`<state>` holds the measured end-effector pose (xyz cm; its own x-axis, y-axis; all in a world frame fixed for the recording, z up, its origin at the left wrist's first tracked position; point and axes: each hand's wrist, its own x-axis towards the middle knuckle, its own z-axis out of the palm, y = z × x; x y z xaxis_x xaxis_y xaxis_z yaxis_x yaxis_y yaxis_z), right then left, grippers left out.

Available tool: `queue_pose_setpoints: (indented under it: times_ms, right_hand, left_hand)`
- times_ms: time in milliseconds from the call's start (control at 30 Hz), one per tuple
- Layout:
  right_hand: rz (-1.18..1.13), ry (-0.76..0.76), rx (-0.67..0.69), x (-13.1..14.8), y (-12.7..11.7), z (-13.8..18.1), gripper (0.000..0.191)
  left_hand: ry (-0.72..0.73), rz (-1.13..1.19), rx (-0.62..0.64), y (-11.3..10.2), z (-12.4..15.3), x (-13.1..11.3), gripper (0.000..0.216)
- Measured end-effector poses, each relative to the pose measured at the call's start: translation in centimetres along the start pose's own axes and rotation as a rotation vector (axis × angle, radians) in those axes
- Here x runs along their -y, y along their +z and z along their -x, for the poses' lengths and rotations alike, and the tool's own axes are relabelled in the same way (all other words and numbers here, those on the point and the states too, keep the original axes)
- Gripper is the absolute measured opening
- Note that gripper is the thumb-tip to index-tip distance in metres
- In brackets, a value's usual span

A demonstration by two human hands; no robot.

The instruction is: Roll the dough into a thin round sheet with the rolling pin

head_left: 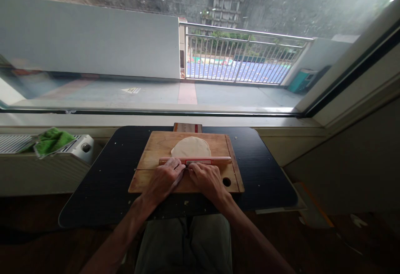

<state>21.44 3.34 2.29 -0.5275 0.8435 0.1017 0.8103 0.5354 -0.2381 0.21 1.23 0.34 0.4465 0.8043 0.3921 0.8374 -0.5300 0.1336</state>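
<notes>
A flat, rounded sheet of pale dough [191,145] lies on a wooden cutting board [142,182]. Across its near edge rests a reddish-brown rolling pin [221,161] with a red-edged label at its middle. My left hand [168,174] grips the pin left of the label, fingers curled over it. Close beside it, my right hand [206,177] presses on the pin at the label, with its fingers bent. The near part of the dough is hidden behind the pin and my hands.
The board sits on a black table [103,182] dotted with crumbs. Behind it, a flat box or book [188,127] lies by the window sill. To the left, a green cloth [54,141] drapes over a white radiator [40,169]. A round hole pierces the board's near right corner.
</notes>
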Motion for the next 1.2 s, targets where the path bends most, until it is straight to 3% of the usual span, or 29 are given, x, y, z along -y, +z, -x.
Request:
queue_pose_setpoints:
  times_ms: [267, 400, 533, 633, 733, 833, 933, 1067, 1200]
  right_hand:
    - [-0.065, -0.045, -0.003, 0.1, -1.2, 1.1, 0.022]
    - [-0.104, 0.012, -0.188, -1.6, -3.4, 0.2, 0.024]
    - [-0.034, 0.157, -0.327, -5.0, -5.4, -3.3, 0.035]
    - [0.058, 0.252, -0.206, -7.2, -5.3, -5.5, 0.048]
    - [0.072, 0.305, -0.053, -8.1, -4.1, -5.9, 0.062]
    - [0.061, 0.379, 0.036, -8.0, -3.0, -4.8, 0.068]
    - [0.091, 0.393, 0.044, -7.4, -2.6, -3.5, 0.068]
    - [0.115, 0.375, 0.055, -6.5, -2.5, -1.8, 0.067]
    - [0.163, 0.322, 0.019, -5.4, -2.3, 0.5, 0.066]
  left_hand:
    - [-0.019, 0.095, 0.05, -1.6, 0.5, -0.4, 0.026]
    - [-0.14, 0.137, -0.01, -2.6, 0.1, -0.5, 0.028]
    - [-0.341, 0.021, -0.144, -2.9, -3.2, 0.1, 0.028]
    - [-0.457, -0.098, -0.079, -2.1, -6.2, 0.8, 0.035]
    - [-0.529, -0.145, 0.049, -0.5, -7.5, 1.7, 0.045]
    - [-0.493, -0.185, 0.111, 1.1, -6.8, 2.4, 0.056]
    - [-0.408, -0.213, 0.124, 1.8, -5.3, 2.4, 0.064]
    - [-0.401, -0.195, 0.188, 1.2, -3.9, 1.3, 0.065]
    - [-0.412, -0.166, 0.164, 0.5, -2.2, -0.5, 0.062]
